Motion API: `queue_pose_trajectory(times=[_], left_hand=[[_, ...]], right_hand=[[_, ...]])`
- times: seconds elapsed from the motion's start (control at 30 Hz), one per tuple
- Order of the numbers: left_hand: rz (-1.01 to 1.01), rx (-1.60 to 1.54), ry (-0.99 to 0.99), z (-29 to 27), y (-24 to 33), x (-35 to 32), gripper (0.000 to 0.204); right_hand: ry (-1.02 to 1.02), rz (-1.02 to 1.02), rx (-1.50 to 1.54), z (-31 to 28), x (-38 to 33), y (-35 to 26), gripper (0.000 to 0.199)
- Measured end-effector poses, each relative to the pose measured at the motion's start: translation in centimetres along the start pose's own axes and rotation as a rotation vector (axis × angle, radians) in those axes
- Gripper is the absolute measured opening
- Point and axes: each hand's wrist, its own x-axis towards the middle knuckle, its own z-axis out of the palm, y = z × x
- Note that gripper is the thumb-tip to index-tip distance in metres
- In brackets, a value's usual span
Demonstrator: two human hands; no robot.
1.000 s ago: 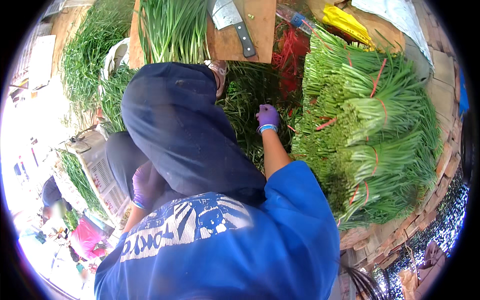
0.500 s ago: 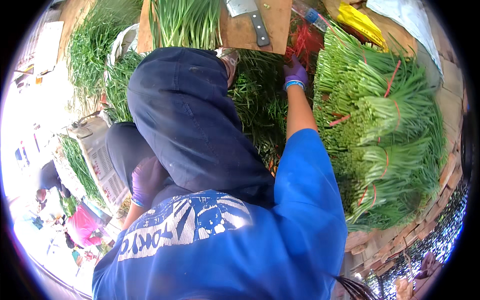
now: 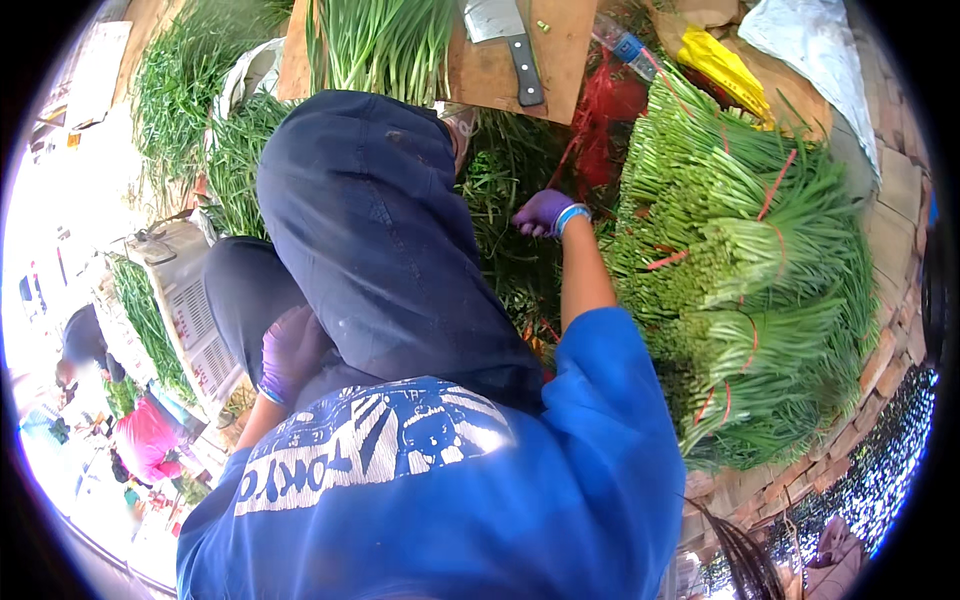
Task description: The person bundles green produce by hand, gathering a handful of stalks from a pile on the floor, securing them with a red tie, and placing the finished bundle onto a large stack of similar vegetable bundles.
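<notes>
My right hand, in a purple glove, is closed on a thin red tie. That strip runs up from my fingers toward a tangle of red ties beside the wooden board. Below the hand lie loose green leaves and trimmings. My left hand, also gloved in purple, rests flat against my dark-trousered leg and holds nothing I can see. On the board lie loose long green stalks and a cleaver with a black handle.
Tied bundles of green stalks are heaped to my right, with a clear plastic bottle and yellow packaging behind. More loose greens lie at far left, above a pale plastic crate. A person in pink is farther off.
My right hand has drawn back toward me and left from the red tangle, with a red tie now stretched from it. My left hand stays on my leg.
</notes>
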Motion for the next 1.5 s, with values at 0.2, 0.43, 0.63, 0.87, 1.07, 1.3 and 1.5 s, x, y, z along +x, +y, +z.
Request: queue_pose_trajectory(times=[0.2, 0.43, 0.63, 0.87, 1.07, 1.3, 1.5], left_hand=[[0.062, -0.164, 0.108, 0.2, 1.6, -1.6, 0.024], [0.243, -0.763, 0.175, -2.6, 3.1, -0.3, 0.026], [0.474, -0.697, -0.211, -6.2, 10.6, -2.3, 0.025], [0.597, -0.321, 0.111, -2.3, 8.3, -2.7, 0.016], [0.610, 0.233, 0.554, 0.4, 6.2, -2.1, 0.013], [0.502, -0.040, 0.774, -2.2, 3.5, -0.7, 0.006], [0.211, 0.099, 0.799, -3.2, -3.4, 5.6, 0.012]], right_hand=[[0.357, -0.370, -0.200, 5.8, -11.9, -0.1, 0.020], [0.169, -0.887, 0.107, 12.8, -30.3, -6.1, 0.015], [0.174, -0.877, -0.065, 19.5, -32.1, -9.3, 0.016], [0.751, -1.011, -0.611, 23.1, -26.2, -9.2, 0.013], [0.909, -0.993, -0.671, 25.3, -22.2, -9.2, 0.015], [0.707, -1.039, -0.552, 26.5, -18.4, -10.3, 0.023], [-0.109, -0.500, -0.009, 21.7, -14.0, -13.0, 0.023]])
